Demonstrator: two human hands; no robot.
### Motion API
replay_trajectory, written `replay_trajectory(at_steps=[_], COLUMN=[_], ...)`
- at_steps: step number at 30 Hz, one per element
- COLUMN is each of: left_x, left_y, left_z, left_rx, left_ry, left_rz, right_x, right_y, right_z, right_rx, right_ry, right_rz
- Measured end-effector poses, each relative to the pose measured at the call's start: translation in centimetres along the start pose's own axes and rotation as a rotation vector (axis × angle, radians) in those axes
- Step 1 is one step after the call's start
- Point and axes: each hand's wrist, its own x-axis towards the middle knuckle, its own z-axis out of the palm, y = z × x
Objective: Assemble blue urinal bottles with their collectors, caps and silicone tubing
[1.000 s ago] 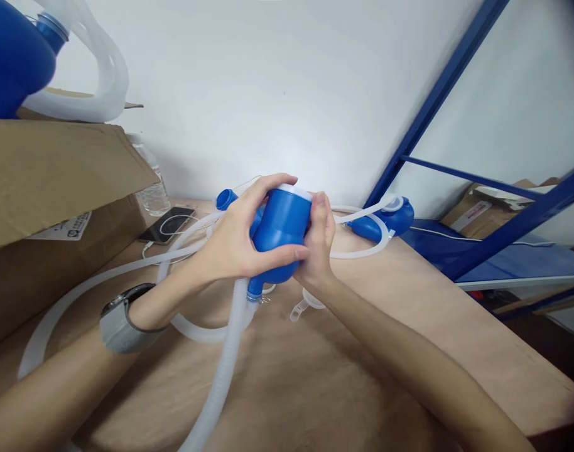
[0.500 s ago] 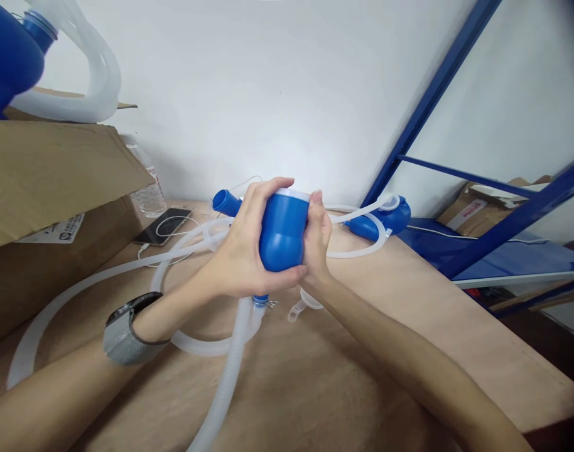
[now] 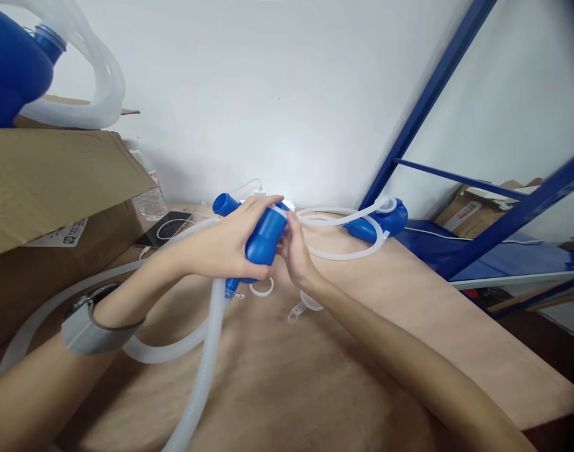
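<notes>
A blue plastic bottle [image 3: 263, 237] with a pale ring at its upper rim is tilted above the table. My left hand [image 3: 221, 248] is wrapped round it from the left, thumb low and fingers over the top. My right hand [image 3: 299, 251] is closed against its right side, thumb by the rim and fingertips partly hidden behind it. Below the bottle, a blue spout with a metal clip joins a translucent ribbed hose [image 3: 206, 364] that runs toward me. On the table lie a white ring [image 3: 262, 289] and a translucent cap with a tab [image 3: 309, 302].
Behind my left hand is an open blue tube end [image 3: 225, 203]. Another blue bottle [image 3: 394, 216] with coiled clear tubing lies at the right rear. A cardboard box [image 3: 61, 182], water bottle [image 3: 148, 188] and phone [image 3: 167, 227] stand left. A blue metal rack [image 3: 423, 107] rises right.
Both hands have shifted left with the blue bottle, which has turned and tilted. The ribbed hose swung left, and the white ring on the table came into view.
</notes>
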Motion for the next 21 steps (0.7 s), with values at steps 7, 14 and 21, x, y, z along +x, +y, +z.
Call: replay_trajectory(at_steps=[7,14,21], left_x=[-1.5,-1.1,0.0], left_y=[0.1,-0.6,-1.1], left_z=[-1.4,1.1,2.4], left_rx=[0.185,0.1,-0.042], left_ry=[-0.533,-0.546,-0.195], left_rz=[-0.249,-0.093,-0.024], right_x=[-4.0,-2.8,-0.2], right_y=[1.1,2.8,-1.9], right_z=[-4.9,-7.7,-8.6], right_rx=[-0.871,-1.251,-0.701], right_ry=[-0.63,-0.639,-0.33], right_rz=[-0.225,-0.502,-0.286])
